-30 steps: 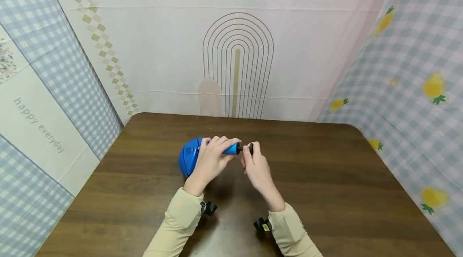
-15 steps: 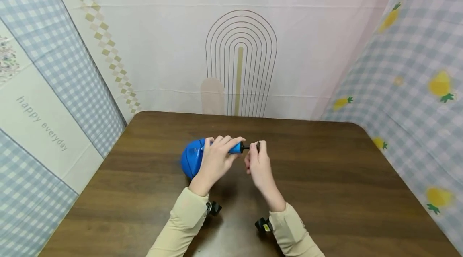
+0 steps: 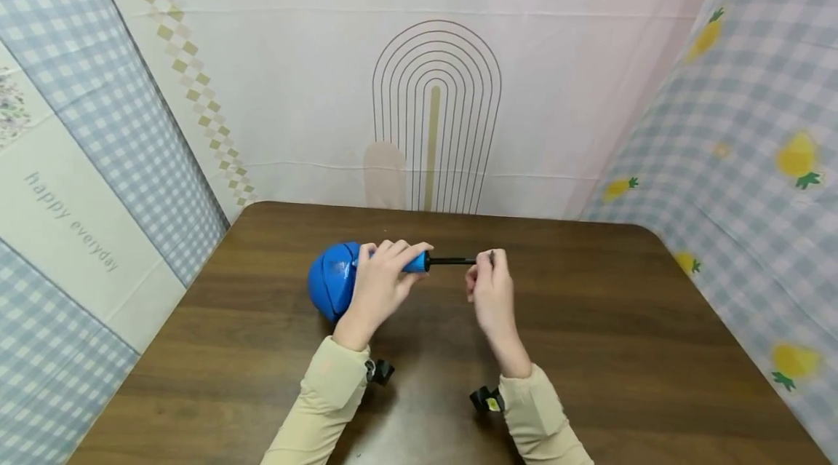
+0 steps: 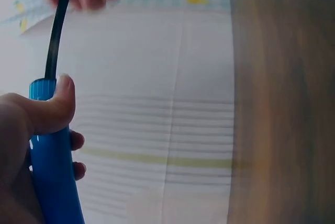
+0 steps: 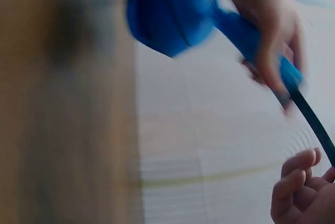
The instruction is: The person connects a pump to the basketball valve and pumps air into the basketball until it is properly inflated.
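Observation:
A blue ball (image 3: 330,279), dark seam lines across it and its surface slightly caved in, is joined to the left end of a blue hand pump (image 4: 55,177). My left hand (image 3: 380,287) grips the pump's barrel, its thumb near the ribbed end cap in the left wrist view. Out of that cap runs a long black rod (image 3: 452,260). At its far end my right hand (image 3: 492,297) holds the black handle, which the fingers mostly cover. Whether the ball touches the table cannot be told. The joint between ball and pump is partly hidden behind my left hand.
Beneath the hands spreads a brown wooden table (image 3: 589,319) with rounded far corners. A pale printed cloth (image 3: 294,101) hangs behind it, and checked cloths (image 3: 753,196) hang at the sides. Each wrist bears a small black camera (image 3: 380,372).
My right hand has drawn the handle to the right, so much more of the black rod shows. My left hand still grips the barrel, and the ball has shifted slightly left.

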`<state>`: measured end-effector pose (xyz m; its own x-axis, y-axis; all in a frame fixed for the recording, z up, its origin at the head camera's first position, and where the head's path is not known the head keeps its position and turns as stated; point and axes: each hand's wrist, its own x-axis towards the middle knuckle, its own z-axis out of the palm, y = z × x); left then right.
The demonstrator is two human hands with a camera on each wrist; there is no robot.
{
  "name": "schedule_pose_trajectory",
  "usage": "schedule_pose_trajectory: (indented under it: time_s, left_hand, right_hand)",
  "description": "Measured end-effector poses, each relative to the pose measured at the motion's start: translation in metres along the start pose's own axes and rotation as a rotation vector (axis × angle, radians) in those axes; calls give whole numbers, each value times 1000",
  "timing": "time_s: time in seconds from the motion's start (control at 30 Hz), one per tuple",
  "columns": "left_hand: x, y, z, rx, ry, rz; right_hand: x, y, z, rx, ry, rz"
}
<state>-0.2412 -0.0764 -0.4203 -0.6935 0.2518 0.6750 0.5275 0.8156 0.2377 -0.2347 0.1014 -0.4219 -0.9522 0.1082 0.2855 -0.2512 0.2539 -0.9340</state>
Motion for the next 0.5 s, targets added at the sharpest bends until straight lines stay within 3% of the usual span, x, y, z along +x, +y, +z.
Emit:
schedule_pose_trajectory:
  time_s: [0.1, 0.2, 0.37, 0.5]
  left_hand:
    - [-1, 6, 5, 11, -17, 40]
    - [-2, 9, 8, -26, -35, 53]
    - [-1, 4, 5, -91, -53, 32]
    - [-1, -3, 1, -91, -22, -20]
  right_hand:
    - [-5, 4, 14, 26, -127, 22]
    - [-9, 6, 20, -77, -186, -7]
    - [-5, -1, 5, -279, -129, -96]
    - [2, -6, -9, -187, -20, -44]
